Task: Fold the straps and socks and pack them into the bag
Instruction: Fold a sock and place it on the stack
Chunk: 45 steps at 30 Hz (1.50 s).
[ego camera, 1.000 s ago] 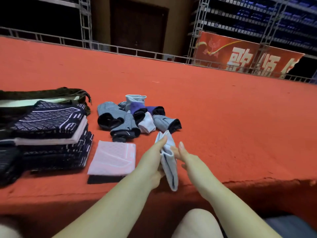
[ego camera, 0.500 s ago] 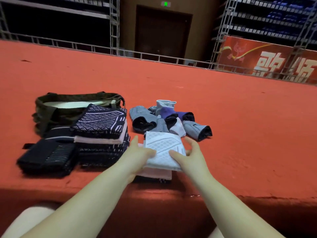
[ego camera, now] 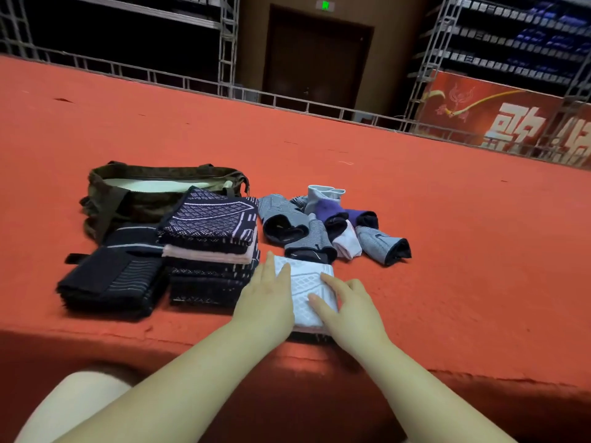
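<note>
A folded white strap (ego camera: 307, 292) lies on a small pile near the front edge of the red carpeted platform (ego camera: 447, 219). My left hand (ego camera: 267, 302) lies flat on its left side and my right hand (ego camera: 347, 303) presses flat on its right side, fingers apart. Left of it stands a stack of folded dark patterned straps (ego camera: 211, 238), and further left a black folded strap pile (ego camera: 112, 282). Behind the white strap sits a heap of rolled socks (ego camera: 323, 225) in grey, purple and white. The olive bag (ego camera: 153, 190) lies open at the back left.
The platform's front edge drops off just below my hands. A metal railing (ego camera: 287, 100) runs along the far side, with a red banner (ego camera: 499, 119) at the back right. My knee (ego camera: 73, 398) shows at the lower left.
The white strap was held up on edge between my hands, then laid flat on the pink folded one. Both hands now press down on it. The view has shifted left.
</note>
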Tool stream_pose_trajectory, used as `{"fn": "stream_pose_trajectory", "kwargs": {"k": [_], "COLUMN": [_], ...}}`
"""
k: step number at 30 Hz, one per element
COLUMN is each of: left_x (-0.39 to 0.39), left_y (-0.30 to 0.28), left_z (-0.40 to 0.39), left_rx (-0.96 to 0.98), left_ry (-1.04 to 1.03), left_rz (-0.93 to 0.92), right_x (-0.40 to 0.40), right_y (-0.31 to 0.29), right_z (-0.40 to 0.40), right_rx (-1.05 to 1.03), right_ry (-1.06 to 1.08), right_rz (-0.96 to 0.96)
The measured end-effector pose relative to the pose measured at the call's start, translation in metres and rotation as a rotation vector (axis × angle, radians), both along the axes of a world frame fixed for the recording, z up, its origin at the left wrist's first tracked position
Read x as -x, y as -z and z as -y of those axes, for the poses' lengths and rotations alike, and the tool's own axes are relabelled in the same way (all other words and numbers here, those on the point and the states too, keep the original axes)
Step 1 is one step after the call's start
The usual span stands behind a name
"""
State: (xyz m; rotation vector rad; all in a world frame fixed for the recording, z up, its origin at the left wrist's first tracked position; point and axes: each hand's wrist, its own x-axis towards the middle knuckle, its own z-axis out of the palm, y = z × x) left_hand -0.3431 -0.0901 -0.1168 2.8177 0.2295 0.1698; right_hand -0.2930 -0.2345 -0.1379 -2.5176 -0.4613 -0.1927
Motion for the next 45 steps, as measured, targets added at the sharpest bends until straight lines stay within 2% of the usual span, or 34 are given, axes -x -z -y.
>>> {"fn": "stream_pose_trajectory", "kwargs": {"k": [3,6,10,17,28,31,33,36,39,43,45], "left_x": [-0.007,-0.022,-0.028,-0.022,-0.021,-0.027,-0.037,-0.052,-0.07,-0.097,-0.107], "left_y": [-0.001,0.0,0.017,0.027,0.02,0.01,-0.001,-0.014,-0.017,-0.011,-0.008], "left_z": [0.002,0.002,-0.003,-0.004,-0.004,-0.003,0.0,0.005,0.006,0.0,0.0], "left_rx": [-0.198,-0.263,-0.222,-0.171,-0.172,-0.183,-0.137,0.099,0.241,0.166,0.21], "left_ry": [0.088,0.15,0.179,0.175,0.199,0.147,0.068,-0.021,-0.081,-0.161,-0.203], "left_rz": [0.017,-0.051,-0.222,-0.207,-0.278,-0.313,-0.17,0.066,0.024,0.012,-0.04], "right_x": [-0.001,-0.006,-0.01,-0.009,-0.007,-0.013,-0.024,-0.044,-0.064,-0.08,-0.091], "right_y": [-0.002,-0.004,0.004,0.011,-0.006,-0.019,-0.029,-0.037,-0.035,-0.033,-0.029], "right_z": [0.001,0.0,0.005,0.008,0.006,0.009,0.011,0.009,0.003,-0.003,-0.007], "right_rx": [0.097,0.166,0.35,0.331,0.427,0.291,0.16,0.028,-0.08,-0.206,-0.29], "right_ry": [-0.036,-0.166,-0.255,-0.285,-0.292,-0.273,-0.186,-0.058,0.042,0.088,0.115], "right_rz": [0.11,0.056,-0.083,-0.126,-0.189,-0.167,-0.124,-0.12,-0.181,-0.192,-0.239]}}
